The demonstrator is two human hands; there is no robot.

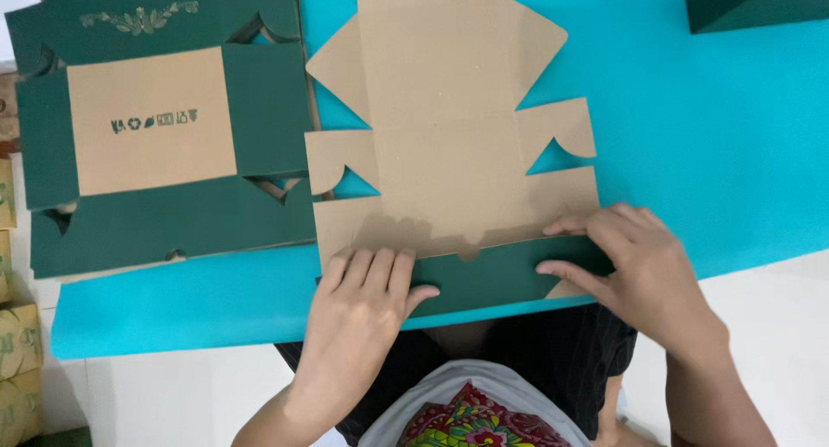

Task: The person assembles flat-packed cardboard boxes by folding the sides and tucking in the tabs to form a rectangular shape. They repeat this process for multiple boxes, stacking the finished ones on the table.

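Right, I've got both hands flat on the near flap [492, 274] of the brown box blank [449, 153], green face turned up, pressing the crease down. Left hand [363, 304] spreads its fingers over one end, right hand [635, 270] pinches the other; the blank lies on the turquoise mat [717, 136] just ahead.

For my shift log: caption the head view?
Both hands fold the near green flap of a flat cardboard blank.

Light was bright and even; soft shadows fell on the cardboard sheet [449, 145]; the frame stayed sharp, without glare.
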